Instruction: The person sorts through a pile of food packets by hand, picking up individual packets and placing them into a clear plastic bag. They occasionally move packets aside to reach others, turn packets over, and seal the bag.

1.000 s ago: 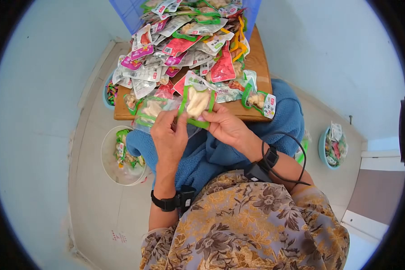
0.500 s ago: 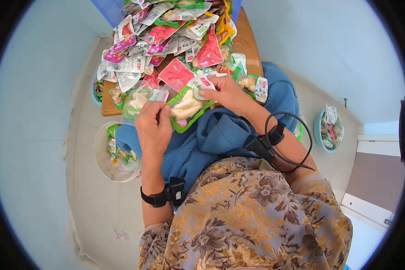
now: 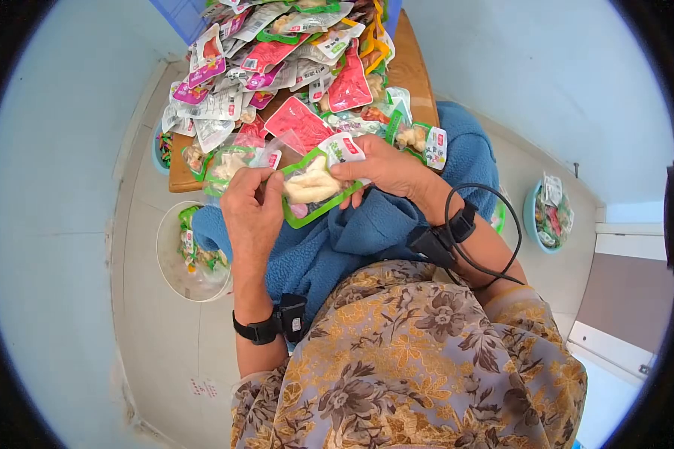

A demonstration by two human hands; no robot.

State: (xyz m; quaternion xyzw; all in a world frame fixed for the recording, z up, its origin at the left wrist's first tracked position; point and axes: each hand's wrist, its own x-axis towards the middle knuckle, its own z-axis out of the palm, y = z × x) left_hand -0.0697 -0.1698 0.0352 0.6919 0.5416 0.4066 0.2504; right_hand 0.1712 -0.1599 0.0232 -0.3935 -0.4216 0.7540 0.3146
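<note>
Between my two hands is a clear, green-edged snack packet [image 3: 311,187] with pale pieces inside and a white label with a red mark at its upper right. My left hand [image 3: 252,206] is closed, thumb and fingers pinching the packet's left edge. My right hand [image 3: 388,168] grips the right side, thumb on top near the label and fingertips showing below the lower edge. Just behind the packet lies a red pouch [image 3: 301,123]. Another clear packet with pale contents [image 3: 228,166] rests at the table edge beside my left hand.
A large heap of mixed pouches [image 3: 269,63] spills from a blue crate [image 3: 181,21] onto a wooden table [image 3: 419,75]. A white bucket [image 3: 169,273] stands on the floor at left, a light-blue basin [image 3: 530,213] at right. A blue fleece cloth [image 3: 299,251] covers my lap.
The packet has tilted, its label now turned more toward me. My right thumb has slid off the label's middle to its lower side, and fingertips now show beneath the packet.
</note>
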